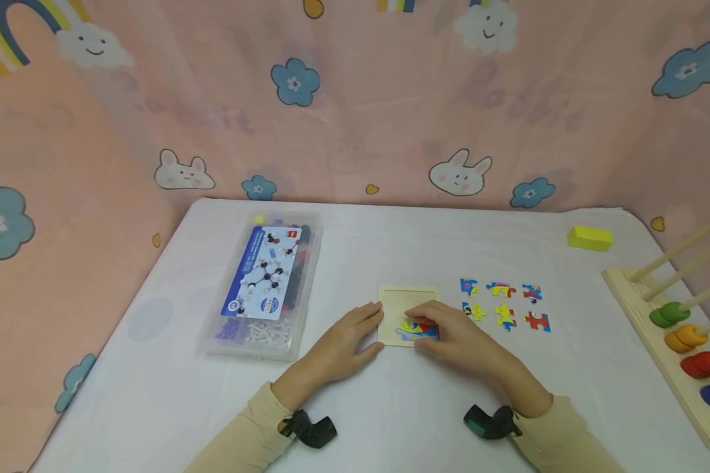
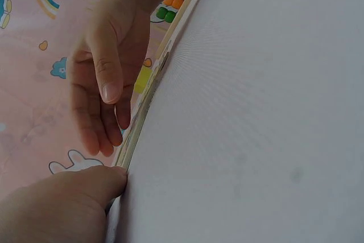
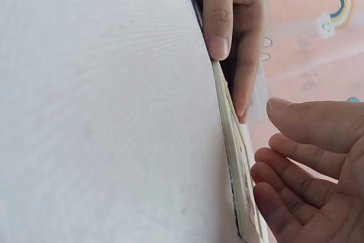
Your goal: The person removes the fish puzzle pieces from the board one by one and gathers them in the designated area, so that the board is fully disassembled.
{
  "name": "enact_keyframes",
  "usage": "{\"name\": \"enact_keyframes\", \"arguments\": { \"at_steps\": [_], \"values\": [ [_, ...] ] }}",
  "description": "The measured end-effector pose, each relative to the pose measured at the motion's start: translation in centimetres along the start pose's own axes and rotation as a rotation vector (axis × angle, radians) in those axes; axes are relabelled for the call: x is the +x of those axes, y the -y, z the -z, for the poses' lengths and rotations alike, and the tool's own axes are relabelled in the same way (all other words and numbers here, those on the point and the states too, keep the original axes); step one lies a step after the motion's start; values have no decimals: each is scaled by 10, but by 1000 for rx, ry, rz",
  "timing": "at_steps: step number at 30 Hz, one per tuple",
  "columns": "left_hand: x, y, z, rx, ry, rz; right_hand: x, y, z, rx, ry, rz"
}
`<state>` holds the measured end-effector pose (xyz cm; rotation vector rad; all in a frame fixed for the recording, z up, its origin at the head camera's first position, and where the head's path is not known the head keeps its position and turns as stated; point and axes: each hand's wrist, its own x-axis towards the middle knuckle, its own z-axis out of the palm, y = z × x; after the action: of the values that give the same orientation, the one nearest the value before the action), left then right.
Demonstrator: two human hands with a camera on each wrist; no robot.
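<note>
A small wooden puzzle board (image 1: 395, 299) lies flat on the white table, a few coloured jigsaw pieces (image 1: 411, 330) sitting in its lower part. My left hand (image 1: 346, 338) touches the board's left edge, fingers fairly straight and thumb at the near corner; the left wrist view shows that thumb (image 2: 108, 183) against the edge. Over the board's right side hovers my right hand (image 1: 458, 335), partly hiding the pieces there. In the right wrist view its loosely bent fingers (image 3: 284, 177) hold nothing visible. Several loose jigsaw pieces (image 1: 501, 289) lie in two rows to the right.
Left of the board is a clear plastic case (image 1: 266, 276) with a molecule-model label. A yellow block (image 1: 590, 238) lies at the back right. Along the right edge stands a wooden rack (image 1: 639, 309) with pegs and coloured beads. A pink patterned cloth (image 1: 343, 131) hangs behind the table.
</note>
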<state>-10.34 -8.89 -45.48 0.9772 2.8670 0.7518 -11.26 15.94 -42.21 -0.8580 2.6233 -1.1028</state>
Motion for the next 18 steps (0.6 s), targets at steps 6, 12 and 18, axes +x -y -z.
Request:
{"name": "enact_keyframes", "arguments": {
  "at_steps": [6, 12, 18],
  "values": [
    [0, 0, 0, 11, 9, 6, 5, -2, -8, -34, 16, -11],
    [0, 0, 0, 10, 4, -1, 5, 0, -13, -76, 27, -62],
    [0, 1, -1, 9, -3, -10, 7, 4, -17, -85, 7, -93]
  ]
}}
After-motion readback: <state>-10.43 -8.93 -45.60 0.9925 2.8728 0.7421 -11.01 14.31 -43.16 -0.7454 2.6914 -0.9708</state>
